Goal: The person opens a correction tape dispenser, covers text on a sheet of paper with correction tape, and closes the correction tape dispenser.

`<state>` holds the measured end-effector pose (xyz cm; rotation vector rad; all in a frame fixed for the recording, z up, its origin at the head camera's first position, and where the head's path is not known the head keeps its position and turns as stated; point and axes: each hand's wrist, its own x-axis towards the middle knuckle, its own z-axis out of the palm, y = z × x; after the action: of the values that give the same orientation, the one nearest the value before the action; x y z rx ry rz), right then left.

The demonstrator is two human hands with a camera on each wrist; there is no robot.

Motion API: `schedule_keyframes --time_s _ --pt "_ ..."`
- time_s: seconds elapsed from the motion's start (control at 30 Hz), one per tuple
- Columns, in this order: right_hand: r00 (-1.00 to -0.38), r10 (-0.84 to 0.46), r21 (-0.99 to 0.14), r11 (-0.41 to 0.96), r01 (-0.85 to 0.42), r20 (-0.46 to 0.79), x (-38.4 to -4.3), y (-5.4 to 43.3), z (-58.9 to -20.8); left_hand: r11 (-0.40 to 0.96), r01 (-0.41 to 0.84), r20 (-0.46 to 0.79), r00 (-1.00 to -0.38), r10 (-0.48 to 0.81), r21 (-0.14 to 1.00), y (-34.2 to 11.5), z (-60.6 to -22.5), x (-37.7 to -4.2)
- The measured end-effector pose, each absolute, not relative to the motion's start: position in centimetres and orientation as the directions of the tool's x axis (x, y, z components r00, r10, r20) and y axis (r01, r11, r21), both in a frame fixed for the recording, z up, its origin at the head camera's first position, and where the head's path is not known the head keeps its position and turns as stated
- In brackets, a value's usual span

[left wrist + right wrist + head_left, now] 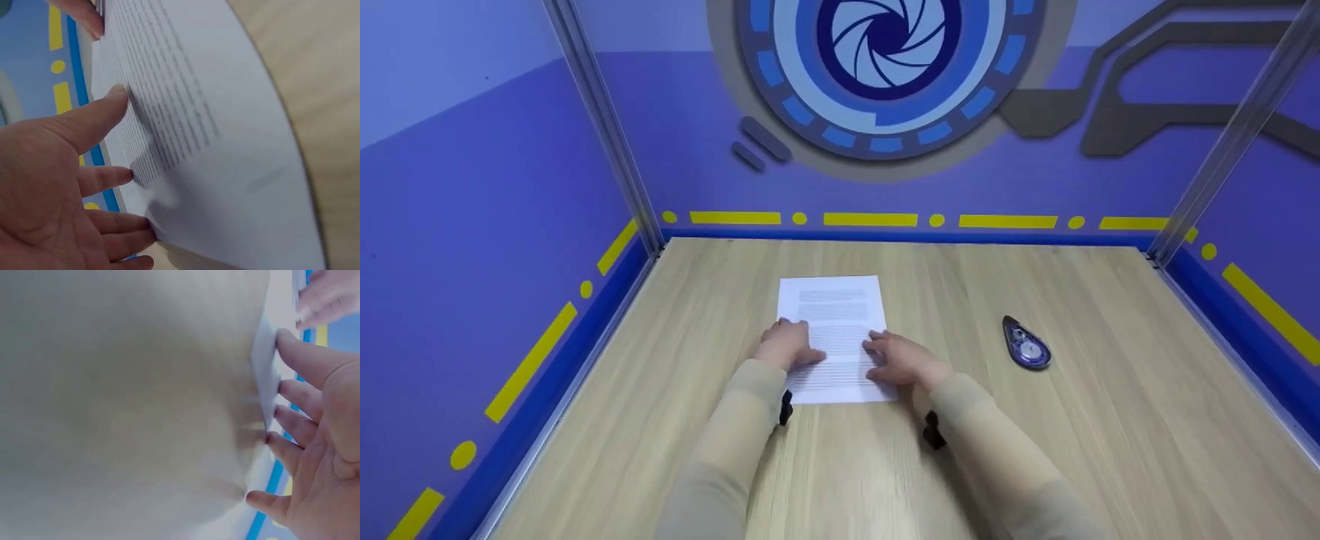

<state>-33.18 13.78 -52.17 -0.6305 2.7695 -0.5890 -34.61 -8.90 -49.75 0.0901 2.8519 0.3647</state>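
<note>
White and printed with fine lines of text, the sheet (834, 330) lay flat near the middle of the table (1110, 420), its long sides running away from the person. Both hands rested on its near half: the left hand (786, 346) on the left edge, the right hand (901, 358) on the right edge. In the left wrist view the left fingers (107, 112) were straight and spread, their tips touching the paper, with nothing pinched or gripped. The right wrist view was blurred, yet it showed the right fingers (298, 360) likewise stretched out, tips against the sheet's edge; whether that edge was lifted a little could not be told. Judging from this, the work on the sheet was at its very start: the paper was unfolded and uncreased, only steadied or squared under flat fingers, and everything else was left to do. A tape dispenser (1024, 343), dark blue and teardrop-shaped, lay well apart to the right, untouched. Pale sleeves (735, 420) covered both arms. Purple walls (472, 225) with yellow dashes enclosed the table.
</note>
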Motion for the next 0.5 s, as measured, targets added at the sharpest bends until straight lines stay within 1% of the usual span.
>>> schedule_keyframes --time_s 0.17,0.27,0.37,0.5 --pt "-0.882 -0.455 -0.437 0.823 -0.362 -0.127 -32.6 16.5 -51.4 0.910 0.036 -0.332 -0.924 0.188 0.413 -8.2 -49.9 -34.2" --pt "-0.883 -0.452 -0.459 0.815 -0.354 -0.122 -32.2 18.0 -51.2 0.887 0.063 -0.346 -0.906 0.243 0.458 -7.9 -50.1 -33.9" --pt "-0.887 -0.437 -0.499 0.808 -0.313 -0.151 -31.8 19.3 -51.3 0.863 0.090 -0.348 -0.890 0.293 0.496 -7.5 -50.5 -33.4" --pt "-0.885 -0.433 -0.504 0.811 -0.298 -0.173 -30.9 20.7 -51.3 0.833 0.125 -0.336 -0.875 0.349 0.539 -6.9 -50.9 -32.9"
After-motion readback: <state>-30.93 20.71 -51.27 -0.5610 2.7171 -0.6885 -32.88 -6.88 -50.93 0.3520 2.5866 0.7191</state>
